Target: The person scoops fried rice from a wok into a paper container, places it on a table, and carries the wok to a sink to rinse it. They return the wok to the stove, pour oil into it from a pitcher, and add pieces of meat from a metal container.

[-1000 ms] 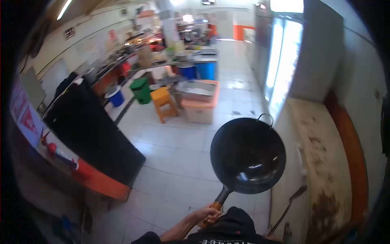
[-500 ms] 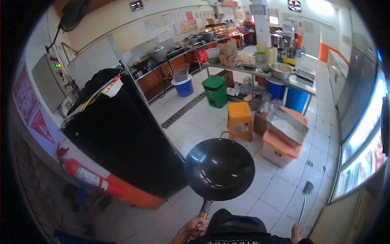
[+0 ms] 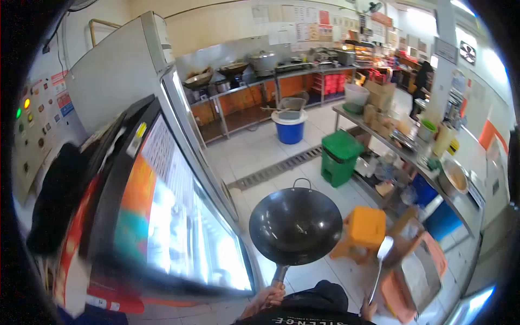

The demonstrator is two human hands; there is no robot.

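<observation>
My left hand (image 3: 264,299) grips the wooden handle of a black wok (image 3: 295,226), which I carry level in front of me, empty, over the tiled floor. My right hand (image 3: 368,310) sits at the bottom edge, mostly hidden, and holds a long metal ladle (image 3: 379,264) whose bowl points up and away. A dark garment with white lettering fills the bottom middle between both hands.
A tall glass-door display fridge (image 3: 162,216) stands close on the left. Ahead are an orange stool (image 3: 364,230), a green bin (image 3: 339,156), a blue bucket (image 3: 290,129), a floor drain (image 3: 281,168), a steel prep table (image 3: 411,157) on the right and a cooking counter (image 3: 254,81) at the back.
My view has swung left and I have moved forward along the fridge. The wok and ladle stay held the same way; the stool and green bin now lie to the right.
</observation>
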